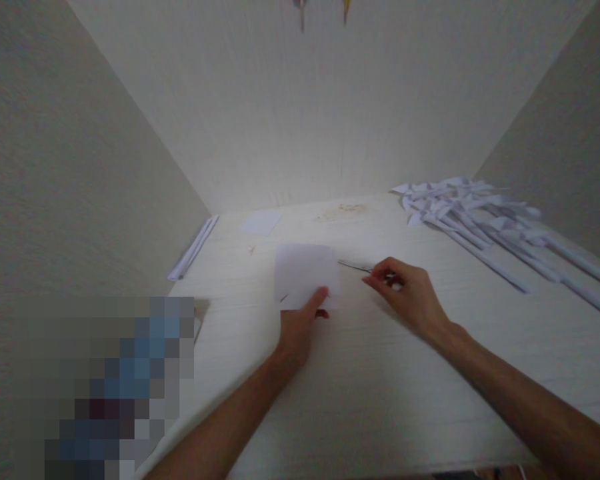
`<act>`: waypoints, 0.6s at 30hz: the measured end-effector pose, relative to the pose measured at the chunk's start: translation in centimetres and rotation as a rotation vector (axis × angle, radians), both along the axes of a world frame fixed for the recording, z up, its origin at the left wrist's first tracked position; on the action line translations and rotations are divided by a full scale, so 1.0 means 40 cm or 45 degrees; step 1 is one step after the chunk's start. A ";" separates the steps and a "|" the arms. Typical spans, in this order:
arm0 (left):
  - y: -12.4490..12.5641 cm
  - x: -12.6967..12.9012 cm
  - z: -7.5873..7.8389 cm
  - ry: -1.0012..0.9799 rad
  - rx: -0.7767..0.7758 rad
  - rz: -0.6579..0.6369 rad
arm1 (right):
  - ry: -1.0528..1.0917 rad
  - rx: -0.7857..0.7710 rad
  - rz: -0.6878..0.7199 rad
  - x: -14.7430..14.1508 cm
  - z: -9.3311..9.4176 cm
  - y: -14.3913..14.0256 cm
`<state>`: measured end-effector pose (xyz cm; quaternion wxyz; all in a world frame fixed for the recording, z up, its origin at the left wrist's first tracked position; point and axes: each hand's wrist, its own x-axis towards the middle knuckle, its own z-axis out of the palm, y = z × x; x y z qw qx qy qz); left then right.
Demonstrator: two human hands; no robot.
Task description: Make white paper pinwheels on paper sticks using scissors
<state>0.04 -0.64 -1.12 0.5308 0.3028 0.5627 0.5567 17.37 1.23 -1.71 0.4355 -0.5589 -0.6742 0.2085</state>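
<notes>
A white square of paper is pinched along its near edge by my left hand, the thumb lying on top and the fingers underneath. Short dark slits show near its two lower corners. To the right of the paper, my right hand is closed around the handles of small scissors. Their thin metal blades point left, just short of the paper's right edge. The fingers hide most of the handles.
Rolled and folded white paper pieces are heaped at the right of the white table. Behind the held paper lies another white sheet. Folded paper strips rest along the left edge. Walls enclose the table's back and sides.
</notes>
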 end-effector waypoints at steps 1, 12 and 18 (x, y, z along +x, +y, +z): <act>0.005 -0.004 -0.001 -0.095 -0.006 0.024 | -0.183 0.089 -0.038 0.024 -0.002 0.011; 0.091 -0.002 0.020 -0.395 -0.001 0.043 | -0.609 0.002 -0.015 0.111 -0.059 0.051; 0.138 0.029 0.052 -0.464 0.065 -0.013 | -0.795 -0.023 -0.013 0.123 -0.045 0.045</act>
